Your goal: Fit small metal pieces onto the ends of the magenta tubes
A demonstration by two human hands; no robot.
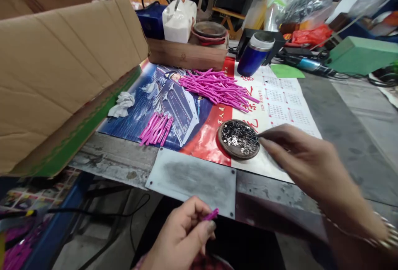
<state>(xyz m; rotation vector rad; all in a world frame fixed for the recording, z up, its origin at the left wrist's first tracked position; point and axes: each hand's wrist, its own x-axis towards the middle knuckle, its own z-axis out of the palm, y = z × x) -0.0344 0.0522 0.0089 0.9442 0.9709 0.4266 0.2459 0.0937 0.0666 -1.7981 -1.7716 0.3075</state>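
Through the head camera I have both hands in view; my left hand is low and near the table's front edge, thumb and fingers pinching a short magenta piece, one end of it poking out past the fingertips. My right hand reaches in from the right to the rim of a round shallow dish; its thumb and forefinger come close together there — blur hides the tips, so I cannot tell whether they grip anything. The dish holds thin dark pieces and small shiny metal bits; it sits on a printed calendar sheet spread over the grey table. Beyond the dish, on the same sheet, I see a large loose heap of magenta sticks; a smaller magenta bunch lies nearer, to the left; a pale plate with dark dots at its corners juts over the front edge, just beyond my left hand. A blue cup stands behind the heap — a big cardboard box fills the left side.
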